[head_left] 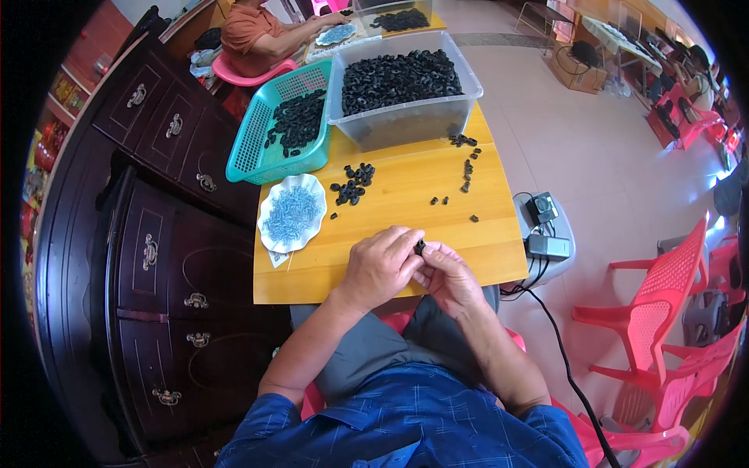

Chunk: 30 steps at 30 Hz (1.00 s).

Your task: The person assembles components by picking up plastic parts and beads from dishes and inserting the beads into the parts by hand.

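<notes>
Over the near edge of the yellow wooden table (398,199), my two hands meet. My right hand (451,279) pinches a small black plastic piece (420,247) between thumb and fingers. Against that piece, the fingertips of my left hand (381,264) are closed; whether they also hold something small is hidden. Left of my hands sits a white scalloped dish (315,229) of small clear-blue pieces. A loose pile of black pieces (355,184) lies beside the dish. Several more black pieces (467,168) form a trail along the table's right side.
At the back stand a clear plastic bin (406,129) heaped with black pieces and a green basket (248,148) holding more. A dark wooden cabinet (140,288) borders the left. Grey power boxes with cables (548,247) and red plastic chairs (651,312) are on the right. Another person (253,35) works beyond.
</notes>
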Each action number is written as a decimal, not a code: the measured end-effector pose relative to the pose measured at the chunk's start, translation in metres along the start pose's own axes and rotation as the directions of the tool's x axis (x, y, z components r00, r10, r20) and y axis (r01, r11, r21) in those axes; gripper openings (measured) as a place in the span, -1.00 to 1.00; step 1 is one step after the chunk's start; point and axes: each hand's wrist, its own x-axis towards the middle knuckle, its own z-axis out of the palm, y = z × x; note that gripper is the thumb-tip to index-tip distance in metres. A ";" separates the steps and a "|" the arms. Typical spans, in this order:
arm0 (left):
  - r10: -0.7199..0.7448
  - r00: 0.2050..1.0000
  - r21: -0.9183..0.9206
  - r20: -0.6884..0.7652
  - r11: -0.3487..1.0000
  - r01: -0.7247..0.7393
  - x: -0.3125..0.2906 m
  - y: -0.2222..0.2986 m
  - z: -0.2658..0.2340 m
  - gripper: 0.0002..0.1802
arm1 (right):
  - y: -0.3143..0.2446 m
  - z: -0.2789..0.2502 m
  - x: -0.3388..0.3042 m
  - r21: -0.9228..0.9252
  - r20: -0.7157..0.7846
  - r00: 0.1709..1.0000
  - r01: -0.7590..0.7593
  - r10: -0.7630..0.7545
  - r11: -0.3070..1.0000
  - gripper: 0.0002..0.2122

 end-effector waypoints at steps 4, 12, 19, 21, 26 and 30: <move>0.020 0.999 -0.031 -0.032 0.999 -0.021 0.001 -0.002 0.003 -0.59 | 0.000 -0.002 0.000 0.001 -0.008 1.000 0.000 0.000 1.000 -0.93; 0.112 0.990 0.001 -0.091 0.994 -0.112 0.000 -0.004 0.006 -0.72 | 0.002 -0.002 0.001 -0.014 -0.091 0.996 0.017 -0.018 1.000 -0.94; 0.042 0.998 -0.058 -0.053 0.997 -0.045 0.000 -0.004 0.006 -0.71 | 0.000 0.006 -0.003 -0.045 -0.129 0.991 0.038 -0.044 0.998 -0.94; 0.051 0.998 -0.045 -0.043 0.998 -0.052 -0.001 -0.005 0.006 -0.71 | 0.000 0.007 -0.003 -0.047 -0.173 0.984 0.040 -0.047 0.998 -0.94; 0.041 0.999 -0.035 -0.028 0.999 -0.042 -0.003 -0.007 0.005 -0.68 | 0.001 0.007 -0.002 -0.075 -0.147 0.988 0.026 -0.037 0.997 -0.95; 0.075 0.997 -0.048 0.016 0.996 -0.074 -0.003 -0.010 0.002 -0.68 | 0.003 0.008 -0.003 -0.082 -0.148 0.988 0.032 -0.044 0.996 -0.94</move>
